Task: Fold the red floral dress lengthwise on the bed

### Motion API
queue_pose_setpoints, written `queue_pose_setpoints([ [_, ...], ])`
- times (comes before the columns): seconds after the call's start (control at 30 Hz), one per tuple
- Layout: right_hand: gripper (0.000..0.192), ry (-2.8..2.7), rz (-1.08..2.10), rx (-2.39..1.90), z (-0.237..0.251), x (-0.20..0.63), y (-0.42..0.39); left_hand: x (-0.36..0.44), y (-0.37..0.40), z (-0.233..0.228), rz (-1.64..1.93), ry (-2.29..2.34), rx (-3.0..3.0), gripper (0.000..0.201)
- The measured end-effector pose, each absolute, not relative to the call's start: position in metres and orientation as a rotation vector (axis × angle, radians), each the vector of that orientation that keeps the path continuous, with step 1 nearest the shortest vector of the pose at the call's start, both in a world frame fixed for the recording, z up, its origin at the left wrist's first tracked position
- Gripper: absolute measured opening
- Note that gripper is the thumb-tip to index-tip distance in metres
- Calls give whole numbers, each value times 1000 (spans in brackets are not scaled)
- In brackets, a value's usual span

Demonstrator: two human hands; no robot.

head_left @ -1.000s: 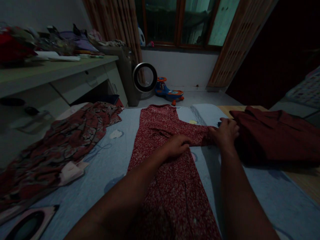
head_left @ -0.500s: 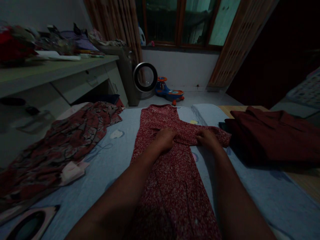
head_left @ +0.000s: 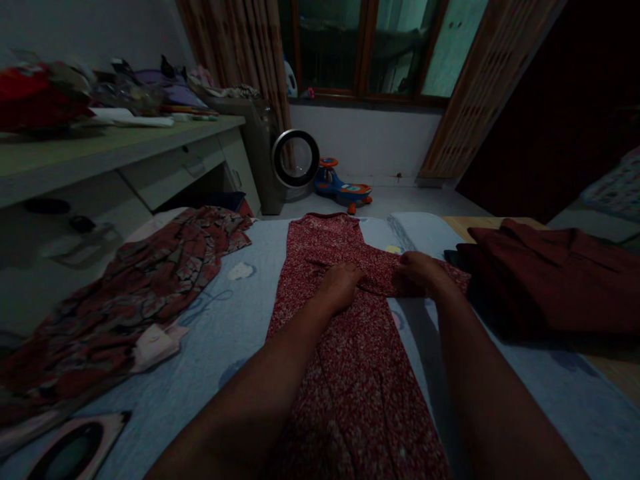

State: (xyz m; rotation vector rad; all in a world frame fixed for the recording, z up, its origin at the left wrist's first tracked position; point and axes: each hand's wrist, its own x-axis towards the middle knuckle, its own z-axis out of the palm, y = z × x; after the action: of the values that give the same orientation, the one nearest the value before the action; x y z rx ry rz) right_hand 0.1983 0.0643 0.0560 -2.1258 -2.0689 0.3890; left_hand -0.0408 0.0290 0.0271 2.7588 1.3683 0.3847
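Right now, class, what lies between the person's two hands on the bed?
In the head view, a folded band of the red speckled dress lies between the left hand and the right hand; both hands rest on it.

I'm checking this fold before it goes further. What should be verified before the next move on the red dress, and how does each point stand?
1. Dress lies flat lengthwise on the sheet: ok.
2. Left hand presses on the dress: ok.
3. Right hand rests on the sleeve at the dress's right side: ok.
4. Sleeve clear of the dark garment beside it: cannot tell, they look very close.
5. Patterned garment at left lies apart from the dress: ok.
6. Small wrinkles in the dress: cannot tell, too dark.
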Motion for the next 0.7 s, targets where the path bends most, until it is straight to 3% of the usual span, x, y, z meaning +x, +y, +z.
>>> queue_pose_setpoints([
  [0.2,48,-2093,186,-2124,52,159,112,-41,26,32,410,1339,2727,21],
  [0.43,23,-2140,211,-2210,38,154,135,-41,25,37,510,1375,2688,21],
  [0.7,33,-1982,48,-2205,59,151,154,-38,25,36,627,1314,2636,23],
])
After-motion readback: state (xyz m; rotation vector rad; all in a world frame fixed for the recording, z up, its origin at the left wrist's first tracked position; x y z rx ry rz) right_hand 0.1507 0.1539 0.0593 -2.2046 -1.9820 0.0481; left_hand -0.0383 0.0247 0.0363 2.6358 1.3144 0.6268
